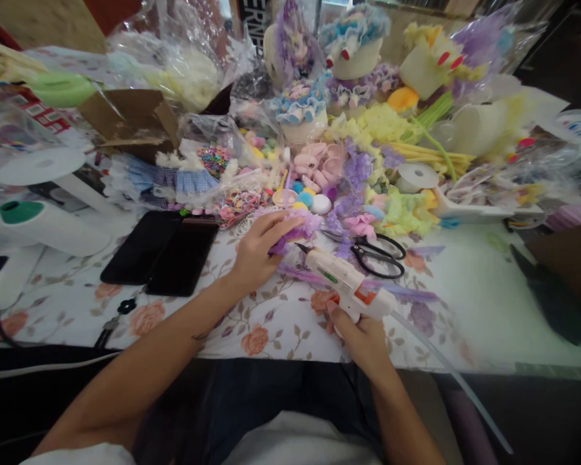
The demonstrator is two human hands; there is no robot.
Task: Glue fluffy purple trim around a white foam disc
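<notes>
My left hand [264,248] is closed on a piece of ruffled purple fabric [306,225] above the floral tablecloth. In my right hand [363,336] is a white hot glue gun [341,279], its fingers wrapped round the handle. The dark nozzle points left and lies close to the purple fabric; whether it touches I cannot tell. A long translucent glue stick [445,361] trails from the back of the gun. Just beyond the gun lie black-handled scissors [380,255]. Purple ribbon strips [411,294] run along the cloth behind the gun.
Two black phones [181,255] lie left of my left hand, near a white device with a green top [22,212]. Craft supplies crowd the back: a cardboard box [130,123], pink pieces [318,165], a ribbon spool [417,175] and decorated pots [353,55]. The table's front edge [290,358] is near me.
</notes>
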